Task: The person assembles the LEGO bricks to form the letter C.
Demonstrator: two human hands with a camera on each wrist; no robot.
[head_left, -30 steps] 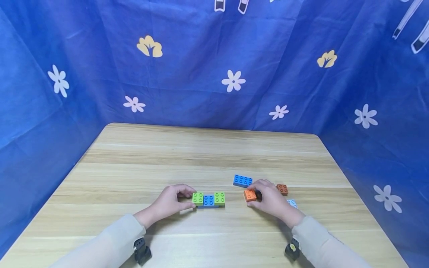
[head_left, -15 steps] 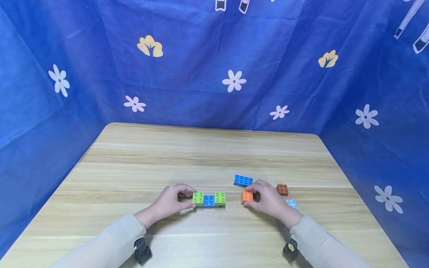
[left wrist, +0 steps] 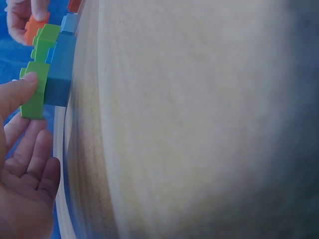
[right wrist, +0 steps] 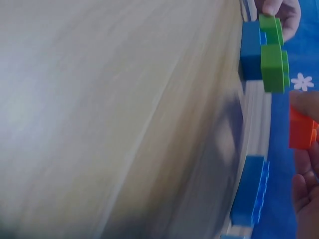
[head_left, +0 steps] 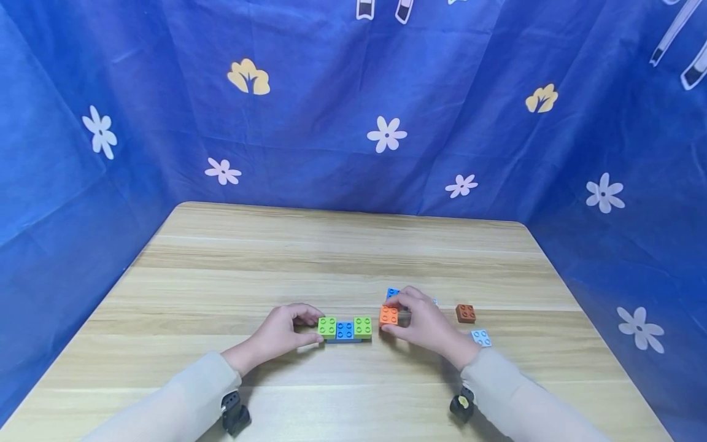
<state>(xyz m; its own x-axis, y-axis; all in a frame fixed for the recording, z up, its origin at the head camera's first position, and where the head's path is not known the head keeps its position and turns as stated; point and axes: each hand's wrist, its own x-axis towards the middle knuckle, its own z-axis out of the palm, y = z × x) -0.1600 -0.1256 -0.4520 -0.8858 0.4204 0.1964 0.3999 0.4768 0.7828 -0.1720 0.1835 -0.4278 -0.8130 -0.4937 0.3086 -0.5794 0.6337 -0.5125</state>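
Note:
In the head view my left hand (head_left: 287, 331) pinches the left of two green bricks (head_left: 327, 327), thumb in front and fingers behind. That brick and a second green brick (head_left: 363, 327) sit on the ends of a longer blue brick (head_left: 344, 331), whose studs show between them. My right hand (head_left: 428, 325) holds an orange brick (head_left: 388, 315) between thumb and fingertips, just right of the second green brick. The right wrist view shows this orange brick (right wrist: 301, 128) raised off the table, with a gap to the green bricks (right wrist: 272, 68).
Behind the right hand lies another blue brick (head_left: 393, 293), partly hidden. A brown brick (head_left: 466, 313) and a light blue brick (head_left: 481, 337) lie to the right on the wooden table (head_left: 276, 258). A blue patterned cloth (head_left: 309, 92) hangs around the table's back and sides.
My right hand has moved left with the orange brick, nearer to the green bricks, and the brick has turned squarer to them. The left hand has stayed in place.

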